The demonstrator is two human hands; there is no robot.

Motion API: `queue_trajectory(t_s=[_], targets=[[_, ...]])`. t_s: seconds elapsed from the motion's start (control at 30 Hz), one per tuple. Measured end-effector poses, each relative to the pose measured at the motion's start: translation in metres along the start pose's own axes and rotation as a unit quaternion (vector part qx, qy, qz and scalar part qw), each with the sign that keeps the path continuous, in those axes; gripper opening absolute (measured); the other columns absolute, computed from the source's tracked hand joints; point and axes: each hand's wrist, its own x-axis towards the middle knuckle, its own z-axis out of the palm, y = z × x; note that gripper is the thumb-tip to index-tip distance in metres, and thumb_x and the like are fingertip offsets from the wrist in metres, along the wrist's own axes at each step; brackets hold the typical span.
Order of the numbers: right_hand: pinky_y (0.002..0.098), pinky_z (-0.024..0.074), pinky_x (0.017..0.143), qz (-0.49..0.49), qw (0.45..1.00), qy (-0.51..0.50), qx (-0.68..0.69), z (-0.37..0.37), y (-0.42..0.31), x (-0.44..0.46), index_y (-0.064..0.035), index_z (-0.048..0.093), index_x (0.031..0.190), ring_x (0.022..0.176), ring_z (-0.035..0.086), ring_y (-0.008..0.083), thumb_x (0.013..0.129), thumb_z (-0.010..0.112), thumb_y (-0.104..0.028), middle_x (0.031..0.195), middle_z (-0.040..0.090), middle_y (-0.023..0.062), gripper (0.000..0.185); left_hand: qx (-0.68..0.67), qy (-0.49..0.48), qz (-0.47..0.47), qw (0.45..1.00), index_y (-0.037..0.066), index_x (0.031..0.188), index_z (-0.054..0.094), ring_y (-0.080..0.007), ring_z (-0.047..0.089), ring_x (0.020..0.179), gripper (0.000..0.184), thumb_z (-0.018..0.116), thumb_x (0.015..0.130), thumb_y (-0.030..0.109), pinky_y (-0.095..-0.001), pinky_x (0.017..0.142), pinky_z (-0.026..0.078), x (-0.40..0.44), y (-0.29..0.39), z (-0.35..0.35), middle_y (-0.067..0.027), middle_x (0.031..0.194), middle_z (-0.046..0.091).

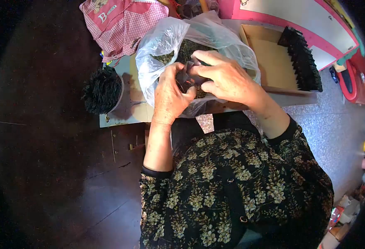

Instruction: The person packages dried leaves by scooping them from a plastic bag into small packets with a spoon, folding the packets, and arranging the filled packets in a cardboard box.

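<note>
Head view: left fingers (172, 71), right fingers (206, 72) pinching dark piece (185, 75) over plastic bag (155, 39).

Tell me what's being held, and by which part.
A small dark piece, seemingly by its sides, between the left grip and right grip; the exact spots are hidden.

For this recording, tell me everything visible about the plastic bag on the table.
The plastic bag looks thin, translucent and whitish, with shiny creases. Its wide mouth is open upward, showing dark, loose, dry-looking material inside. It sits on the table, its right side overlapping the brown box in view. The left hand and right hand are over its mouth; whether they touch the plastic is unclear.
</note>
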Motion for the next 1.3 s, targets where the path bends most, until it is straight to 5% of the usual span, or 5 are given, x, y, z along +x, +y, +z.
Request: queue_trajectory(t_s=[0.5, 0.67, 0.8, 1.03, 1.3], targets=[[0.0372, 0.0490, 0.065, -0.188, 0.981, 0.038, -0.011, -0.006, 0.023, 0.005, -0.0025, 0.066, 0.086, 0.071, 0.057, 0.0289, 0.062, 0.068, -0.007, 0.095, 0.063, 0.0087, 0.025, -0.053, -0.063, 0.040, 0.996, 0.002, 0.113, 0.049, -0.0200, 0.059, 0.094, 0.050, 0.068, 0.066, 0.004, -0.0316, 0.086, 0.047, 0.022, 0.002, -0.007, -0.0092, 0.102, 0.059], [0.0432, 0.0494, 0.068, -0.061, 0.994, -0.087, -0.028, 0.008, 0.025, 0.006, -0.0020, 0.059, 0.070, 0.077, 0.058, 0.0314, 0.072, 0.062, -0.014, 0.085, 0.063, 0.0089, 0.013, -0.037, -0.084, 0.036, 0.995, 0.003, 0.113, 0.048, -0.0240, 0.060, 0.099, 0.050, 0.068, 0.067, 0.005, -0.0329, 0.088, 0.047, 0.019, 0.003, 0.002, -0.0122, 0.103, 0.060], [0.0426, 0.0488, 0.068, -0.083, 0.996, -0.006, -0.009, 0.015, 0.035, 0.005, -0.0024, 0.059, 0.070, 0.077, 0.058, 0.0311, 0.073, 0.061, -0.015, 0.082, 0.062, 0.0098, 0.013, -0.050, -0.044, 0.046, 0.997, 0.005, 0.111, 0.049, -0.0324, 0.061, 0.095, 0.051, 0.073, 0.066, 0.009, -0.0369, 0.083, 0.049, 0.021, -0.001, 0.005, -0.0150, 0.099, 0.061], [0.0426, 0.0460, 0.077, -0.035, 0.998, 0.039, 0.031, 0.000, 0.043, -0.006, 0.0009, 0.062, 0.086, 0.087, 0.058, 0.0371, 0.079, 0.061, -0.012, 0.093, 0.064, 0.0153, 0.014, -0.112, -0.070, 0.055, 0.990, 0.005, 0.118, 0.049, -0.0305, 0.060, 0.100, 0.059, 0.077, 0.066, 0.007, -0.0358, 0.086, 0.048, 0.031, -0.016, 0.013, -0.0147, 0.107, 0.059], [0.0442, 0.0302, 0.105, 0.051, 0.982, -0.174, 0.045, -0.016, 0.037, -0.003, -0.0056, 0.066, 0.103, 0.124, 0.040, 0.0340, 0.068, 0.069, -0.019, 0.115, 0.060, 0.0148, 0.038, -0.081, -0.083, 0.083, 0.990, 0.005, 0.117, 0.049, -0.0327, 0.056, 0.105, 0.059, 0.074, 0.064, 0.002, -0.0381, 0.090, 0.046, 0.034, -0.014, 0.015, -0.0154, 0.110, 0.056]])
